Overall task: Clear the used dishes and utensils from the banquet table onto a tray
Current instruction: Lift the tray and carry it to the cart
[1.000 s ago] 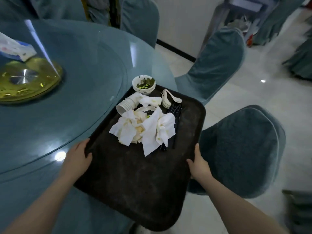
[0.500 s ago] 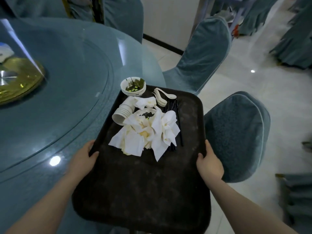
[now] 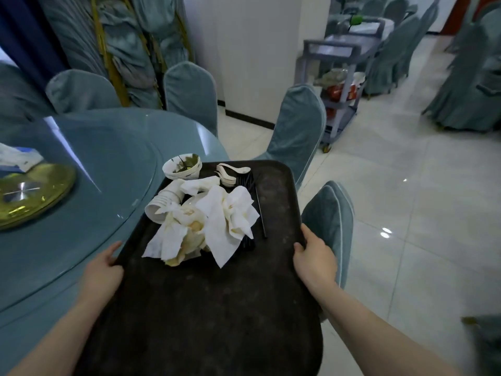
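Far left, the round glass-topped bench (image 3: 81, 164) carries a gold turntable hub (image 3: 32, 194) with a tissue pack (image 3: 19, 157) on it; no used dishes show on the visible part of the bench. The left hand (image 3: 101, 272) grasps the left rim of the dark tray (image 3: 217, 308), thumb over the edge. The tray's far left corner overlaps the bench edge; whether it rests there cannot be told.

The load sits bunched at the tray's far end: a soiled bowl (image 3: 183, 166) at the far left corner, stacked cups (image 3: 162, 202) lying on their side, crumpled napkins (image 3: 211, 226), white spoons (image 3: 230, 172), black chopsticks (image 3: 259, 210). The right hand (image 3: 314, 259) grips the right rim.

Risks, as judged: the load is far-weighted, so a forward dip could slide the bowl off. The cups and chopsticks lie loose and may roll. Covered chairs (image 3: 328, 226) stand close on the right and could catch the tray.
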